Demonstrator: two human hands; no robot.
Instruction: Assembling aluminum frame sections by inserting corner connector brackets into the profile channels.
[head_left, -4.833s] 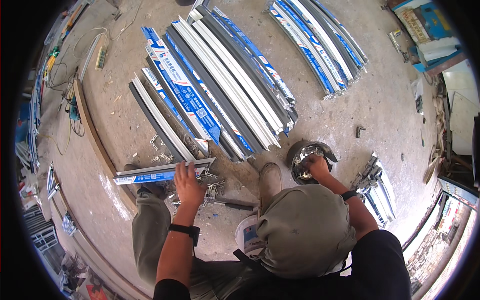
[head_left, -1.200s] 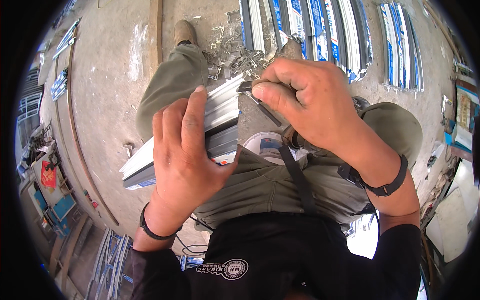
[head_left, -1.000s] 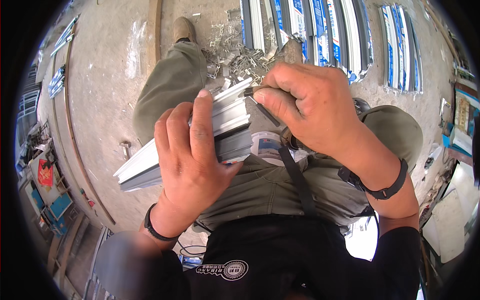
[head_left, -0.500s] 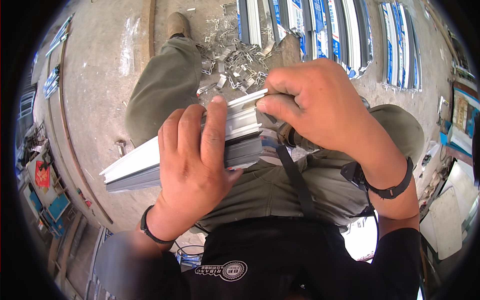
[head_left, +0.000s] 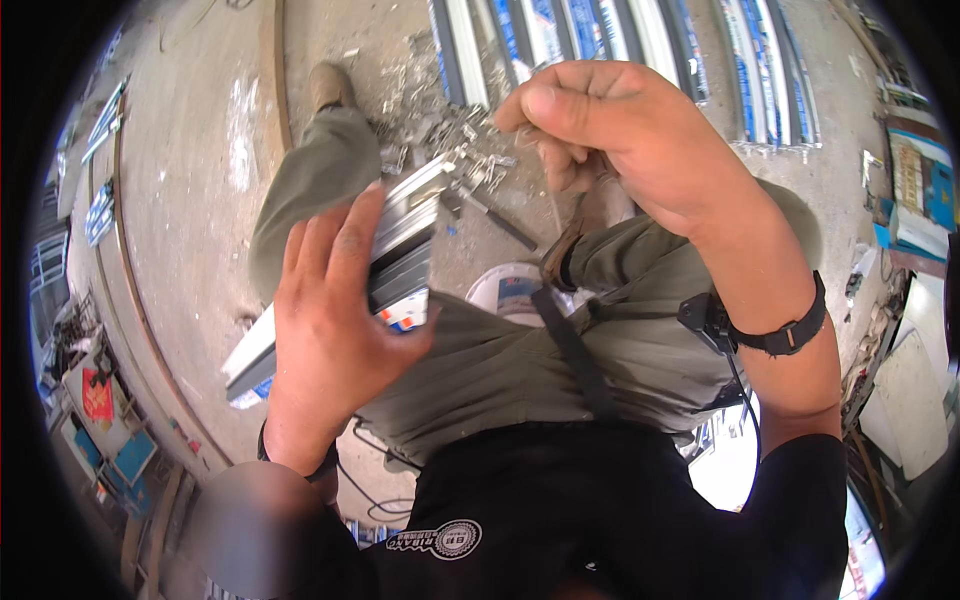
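Observation:
My left hand (head_left: pixel 335 310) is wrapped over a bundle of grey and white metal profiles (head_left: pixel 402 262), with the fingers across the top and the thumb by the near end. The bundle slants above my left thigh, its far end pointing to the lower left; blue and white film shows on its underside. Apart from it, my right hand (head_left: pixel 625 130) is raised over the floor to the right. Its fingers are curled with the thumb against them, and whatever may be between them is hidden.
Small metal clips and chain-like pieces (head_left: pixel 425 95) lie scattered on the concrete floor by my left foot. A hammer-like tool (head_left: pixel 505 222) and a white bucket (head_left: pixel 482 290) are between my legs. Film-wrapped profiles (head_left: pixel 655 45) lie in rows ahead.
My right hand has left the end of the profiles and moved up. My left hand has shifted left with the bundle, tilting it to show its blue and white underside. The hammer-like tool has come into view.

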